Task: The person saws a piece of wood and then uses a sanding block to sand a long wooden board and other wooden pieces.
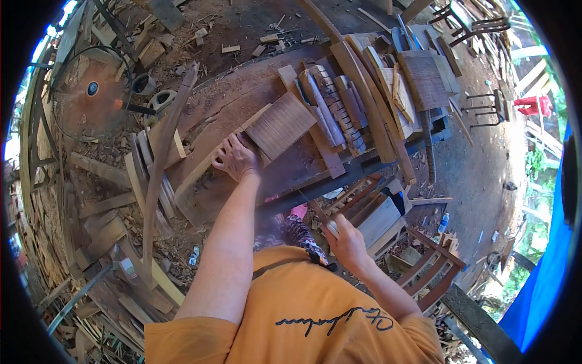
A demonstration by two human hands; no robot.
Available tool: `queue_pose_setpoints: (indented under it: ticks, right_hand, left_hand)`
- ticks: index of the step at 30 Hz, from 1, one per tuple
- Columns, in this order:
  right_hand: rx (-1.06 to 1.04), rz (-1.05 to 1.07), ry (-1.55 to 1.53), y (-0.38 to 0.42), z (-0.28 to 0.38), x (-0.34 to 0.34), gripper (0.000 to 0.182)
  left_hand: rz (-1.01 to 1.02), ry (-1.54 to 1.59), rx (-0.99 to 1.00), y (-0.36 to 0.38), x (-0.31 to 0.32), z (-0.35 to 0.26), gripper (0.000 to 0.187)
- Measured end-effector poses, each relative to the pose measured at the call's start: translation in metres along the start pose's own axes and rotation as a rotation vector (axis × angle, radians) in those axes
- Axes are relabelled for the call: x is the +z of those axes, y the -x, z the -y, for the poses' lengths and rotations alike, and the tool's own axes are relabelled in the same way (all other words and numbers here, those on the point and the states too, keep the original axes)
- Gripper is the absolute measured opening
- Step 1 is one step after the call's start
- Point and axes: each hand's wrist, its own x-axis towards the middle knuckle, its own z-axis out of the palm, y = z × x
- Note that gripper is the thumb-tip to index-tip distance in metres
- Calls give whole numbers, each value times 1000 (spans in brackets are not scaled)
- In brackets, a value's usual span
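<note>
Left hand (235,159) spread flat on bench beside ribbed wooden panel (280,124) at 1 o'clock, long axis toward 2; right hand (345,239) fisted round thin tool (320,213), well apart.

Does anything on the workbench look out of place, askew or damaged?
Nothing looks damaged. The left hand presses a flat wooden panel lying askew on the workbench. Curved wooden pieces are stacked loosely beside it. The right hand holds a small object I cannot identify.
</note>
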Motion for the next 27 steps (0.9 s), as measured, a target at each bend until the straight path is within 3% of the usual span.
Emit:
queue_pose_setpoints:
  ticks: [4,7,11,13,18,21,25,27]
  right_hand:
    - [-158,-110,-90,-90,17,62,25]
    - [-116,-91,-79,-81,29,56,23]
    - [-89,-90,-89,-4,8,12,25]
    - [22,25,43,8,9,-2,28]
    - [-180,-94,-20,-119,44,65,23]
    - [-170,-83,-37,-103,48,52,22]
    - [-110,-42,1,-12,20,-6,23]
    - [13,55,53,0,18,-17,23]
  left_hand:
    - [-68,-41,27,1,13,8,27]
    - [-60,-31,40,0,10,5,26]
    - [13,-27,-22,-3,4,-2,24]
    - [-74,-33,18,0,5,0,24]
    - [-123,-11,47,1,11,6,29]
    - [-13,11,-4,-1,-2,-2,30]
    - [7,58,-15,3,-8,-5,30]
    - [22,44,-17,0,-6,-2,29]
